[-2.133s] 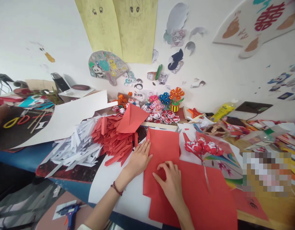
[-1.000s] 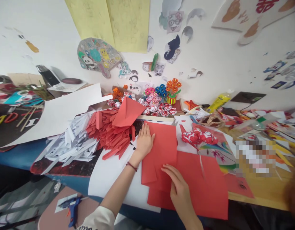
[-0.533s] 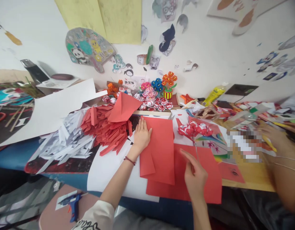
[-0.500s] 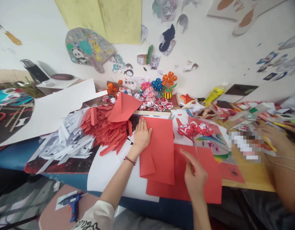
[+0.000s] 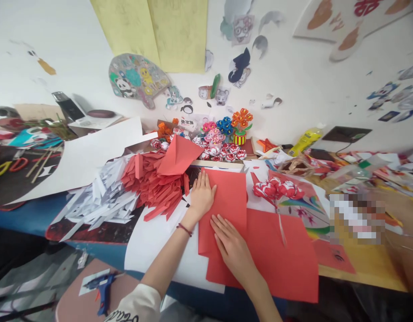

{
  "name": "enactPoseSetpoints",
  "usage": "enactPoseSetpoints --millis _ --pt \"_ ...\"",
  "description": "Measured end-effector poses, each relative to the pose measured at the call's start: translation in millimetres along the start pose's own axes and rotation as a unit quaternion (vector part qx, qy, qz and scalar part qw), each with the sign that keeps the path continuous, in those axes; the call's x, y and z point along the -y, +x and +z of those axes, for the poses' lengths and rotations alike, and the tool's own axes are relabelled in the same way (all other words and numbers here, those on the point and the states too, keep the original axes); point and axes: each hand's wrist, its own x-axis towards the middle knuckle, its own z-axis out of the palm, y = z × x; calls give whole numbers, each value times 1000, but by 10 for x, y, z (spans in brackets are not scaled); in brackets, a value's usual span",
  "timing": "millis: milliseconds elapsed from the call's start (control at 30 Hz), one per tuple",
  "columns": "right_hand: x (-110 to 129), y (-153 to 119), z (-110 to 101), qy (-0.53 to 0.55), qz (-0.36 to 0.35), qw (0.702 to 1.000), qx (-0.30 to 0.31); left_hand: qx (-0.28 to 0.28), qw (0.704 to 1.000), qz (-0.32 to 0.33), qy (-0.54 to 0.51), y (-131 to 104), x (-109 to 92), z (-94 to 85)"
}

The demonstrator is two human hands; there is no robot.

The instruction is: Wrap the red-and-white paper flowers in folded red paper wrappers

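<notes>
My left hand (image 5: 202,195) lies flat on the upper left part of a folded red sheet of paper (image 5: 231,192), fingers pointing away from me. Lower down on the same sheet rests my right hand (image 5: 231,243), its fingers stretched out and nearly together. Under the folded sheet, a larger red sheet (image 5: 280,250) spreads to the right. A white sheet (image 5: 142,250) lies beneath at the left. Beyond my left hand is a heap of red paper strips (image 5: 155,183), topped by a loose red piece (image 5: 181,154).
White paper strips (image 5: 99,197) are piled at the left. Red-and-white paper flowers (image 5: 276,188) lie at the right, with small flower pots (image 5: 240,137) at the back. A blue glue gun (image 5: 105,290) sits on a stool below. A blurred arm of another person (image 5: 401,223) is at far right.
My right hand has come left and down onto the folded red sheet, which now lies flat where a corner was turned up. My left hand stays on the sheet. The view has shifted slightly.
</notes>
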Motion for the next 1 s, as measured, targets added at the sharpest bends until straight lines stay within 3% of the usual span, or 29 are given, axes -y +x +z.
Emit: enactPoseSetpoints --millis 333,500,633,1000 --pt "-39 -31 62 -36 -23 999 -13 -3 999 -42 19 311 12 56" --pt "-48 -42 88 -42 -32 998 -28 -10 998 -53 23 308 38 81" --pt "-42 -42 86 -43 -31 998 -30 -13 999 -39 28 78 20 26" --pt "-19 -55 64 -21 -31 999 -36 15 999 15 45 -990 -53 -363"
